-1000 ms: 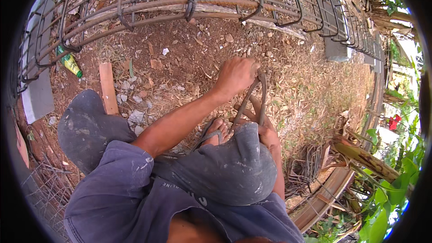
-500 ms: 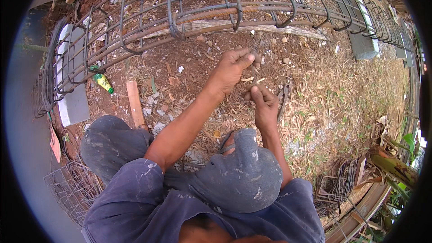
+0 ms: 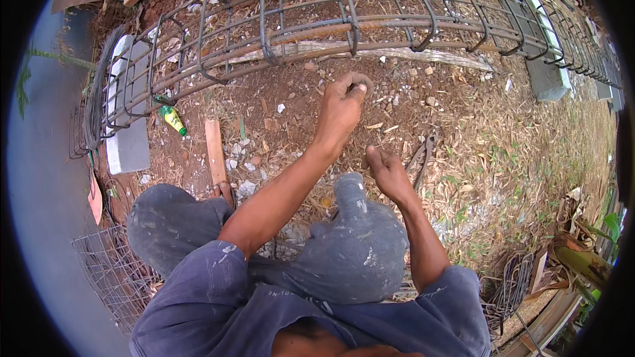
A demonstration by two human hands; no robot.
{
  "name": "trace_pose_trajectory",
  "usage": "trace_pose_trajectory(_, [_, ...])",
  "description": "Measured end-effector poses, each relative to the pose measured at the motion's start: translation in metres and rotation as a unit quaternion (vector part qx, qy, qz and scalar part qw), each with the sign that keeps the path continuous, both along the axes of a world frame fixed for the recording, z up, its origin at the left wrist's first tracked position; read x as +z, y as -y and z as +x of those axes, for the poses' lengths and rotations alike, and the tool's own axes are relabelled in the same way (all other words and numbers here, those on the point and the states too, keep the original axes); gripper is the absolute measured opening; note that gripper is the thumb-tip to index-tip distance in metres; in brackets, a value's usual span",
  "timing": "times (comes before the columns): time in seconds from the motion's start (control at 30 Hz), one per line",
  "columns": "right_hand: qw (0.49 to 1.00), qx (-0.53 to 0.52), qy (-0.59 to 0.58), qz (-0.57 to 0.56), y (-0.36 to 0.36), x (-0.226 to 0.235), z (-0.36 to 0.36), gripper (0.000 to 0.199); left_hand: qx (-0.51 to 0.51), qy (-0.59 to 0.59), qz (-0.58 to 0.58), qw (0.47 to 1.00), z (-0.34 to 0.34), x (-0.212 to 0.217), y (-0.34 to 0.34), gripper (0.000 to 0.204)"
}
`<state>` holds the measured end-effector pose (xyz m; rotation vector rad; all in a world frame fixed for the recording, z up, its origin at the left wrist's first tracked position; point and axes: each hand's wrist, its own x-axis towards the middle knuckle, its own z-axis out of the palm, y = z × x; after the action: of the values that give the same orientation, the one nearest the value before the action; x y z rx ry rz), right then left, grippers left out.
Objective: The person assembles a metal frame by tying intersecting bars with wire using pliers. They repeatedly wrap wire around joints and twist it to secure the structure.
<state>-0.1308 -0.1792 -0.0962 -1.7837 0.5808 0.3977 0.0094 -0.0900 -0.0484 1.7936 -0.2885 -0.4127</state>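
My left hand (image 3: 340, 107) is closed in a pinch over the bare soil, short of the long steel rebar cage (image 3: 284, 58). What its fingers hold, if anything, is too small to make out. Closer to my knee, my right hand (image 3: 391, 173) is also closed, thumb pressed against the curled fingers. Its contents are hidden. Dark metal pincers (image 3: 428, 152) show right beside the right hand; I cannot tell whether it grips them or they lie on the ground. The cage runs across the far side, resting on pale blocks (image 3: 129, 149).
A green and yellow bottle (image 3: 173, 121) and a wooden strip (image 3: 215, 152) lie at left. Thin wire (image 3: 106, 86) hangs at the cage's left end. Wire mesh (image 3: 109, 277) is at lower left, bent steel pieces (image 3: 512, 284) at lower right. Another pale block (image 3: 548, 82) supports the cage at right.
My hands have drawn apart: the left has shifted slightly left over the ground, and the right has come back nearer my knee. The view has shifted a little.
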Motion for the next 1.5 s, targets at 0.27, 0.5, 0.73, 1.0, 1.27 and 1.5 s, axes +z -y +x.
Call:
trace_pose_trajectory(0.27, [0.854,-0.386,0.188,0.293,0.065,-0.005,0.026,0.028,-0.075,0.299,0.161,0.938,0.02,0.022,0.031,0.049])
trace_pose_trajectory(0.5, [0.911,-0.367,0.147,0.114,0.146,0.011,0.053,0.041,-0.159,0.389,0.231,0.878,0.088,0.075,0.099,0.043])
trace_pose_trajectory(0.73, [0.899,-0.333,0.145,0.247,0.157,0.034,0.113,0.043,-0.205,0.098,0.373,0.899,0.122,0.052,0.156,0.055])
trace_pose_trajectory(1.0, [0.83,-0.312,0.166,0.431,0.162,0.034,0.134,0.048,-0.228,0.101,0.265,0.931,0.122,0.049,0.149,0.043])
trace_pose_trajectory(1.27, [0.877,-0.3,0.16,0.338,0.168,0.037,0.151,0.032,-0.162,0.346,0.177,0.907,0.142,0.04,0.135,0.055])
trace_pose_trajectory(1.5, [0.909,-0.313,0.178,0.209,0.158,0.046,0.151,0.017,-0.213,0.387,0.173,0.88,0.154,0.052,0.15,0.039])
